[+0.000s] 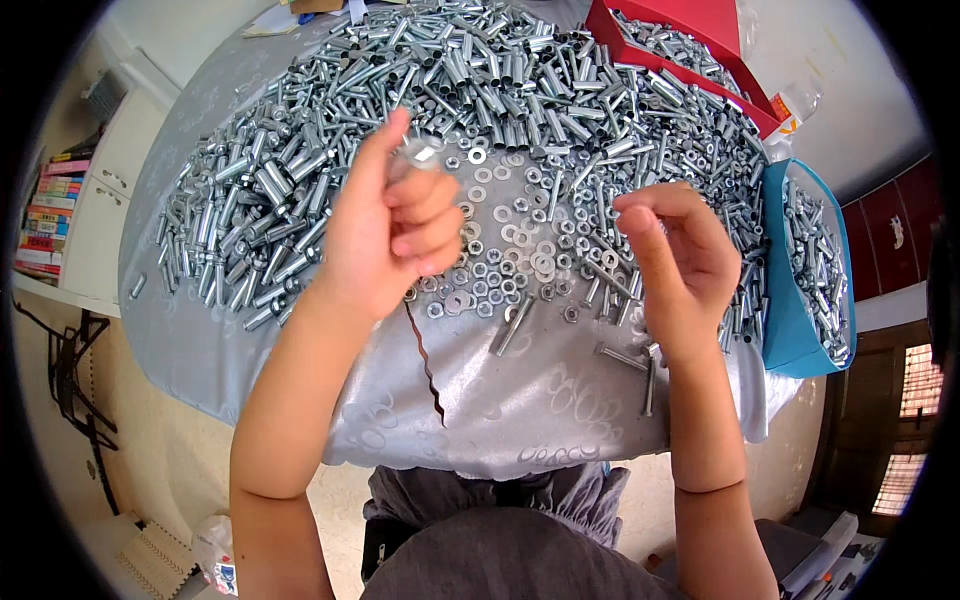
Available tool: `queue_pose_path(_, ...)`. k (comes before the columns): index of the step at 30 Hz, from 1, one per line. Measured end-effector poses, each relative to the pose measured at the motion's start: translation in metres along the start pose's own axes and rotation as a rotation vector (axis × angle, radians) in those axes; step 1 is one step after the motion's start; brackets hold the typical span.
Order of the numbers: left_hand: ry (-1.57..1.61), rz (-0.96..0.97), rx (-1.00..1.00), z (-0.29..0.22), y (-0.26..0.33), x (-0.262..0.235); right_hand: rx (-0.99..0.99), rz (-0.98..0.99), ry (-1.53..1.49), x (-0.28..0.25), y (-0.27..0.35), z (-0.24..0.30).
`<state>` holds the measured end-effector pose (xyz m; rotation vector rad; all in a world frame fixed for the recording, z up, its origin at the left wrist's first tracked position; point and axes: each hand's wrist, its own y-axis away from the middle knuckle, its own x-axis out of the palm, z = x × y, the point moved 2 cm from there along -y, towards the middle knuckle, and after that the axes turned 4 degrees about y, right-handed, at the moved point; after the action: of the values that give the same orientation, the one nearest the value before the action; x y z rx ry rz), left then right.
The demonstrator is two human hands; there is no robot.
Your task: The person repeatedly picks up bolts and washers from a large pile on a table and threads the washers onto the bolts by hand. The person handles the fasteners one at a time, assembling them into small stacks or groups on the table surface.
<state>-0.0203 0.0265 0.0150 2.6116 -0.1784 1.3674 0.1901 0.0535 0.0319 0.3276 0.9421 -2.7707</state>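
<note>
Grey-clothed worktop (pixel 560 400) heaped with metal sleeves (pixel 480 70), washers (pixel 520 240). Left hand (pixel 385 225): fingers clenched on a small silver fastener (pixel 420 153), raised above the pile. Right hand (pixel 675 260): fingers curled, contents indeterminate, over loose bolts (pixel 625 355).

left hand (pixel 385 225) raised and curled, right hand (pixel 675 255) pinching

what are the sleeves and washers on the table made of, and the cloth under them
The sleeves and washers look like bright plated steel, probably zinc: silvery, with sharp glints. The piece in the left hand shines the same way. The tablecloth seems a satin-like synthetic fabric: grey sheen, a faint woven pattern, soft folds at the edge. The right hand is curled above loose bolts.
</note>
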Motion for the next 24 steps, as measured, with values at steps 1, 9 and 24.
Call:
queue_pose_path(1,0.041,0.091,0.016,-0.005,-0.002,-0.005,-0.067,0.021,0.051,0.001,-0.001,-0.002)
queue_pose_path(9,0.182,0.080,0.150,-0.025,0.001,-0.012,-0.028,0.109,0.159,0.006,0.000,-0.005)
queue_pose_path(24,0.168,0.068,0.169,-0.030,0.003,-0.010,-0.052,0.356,0.326,0.031,-0.009,-0.017)
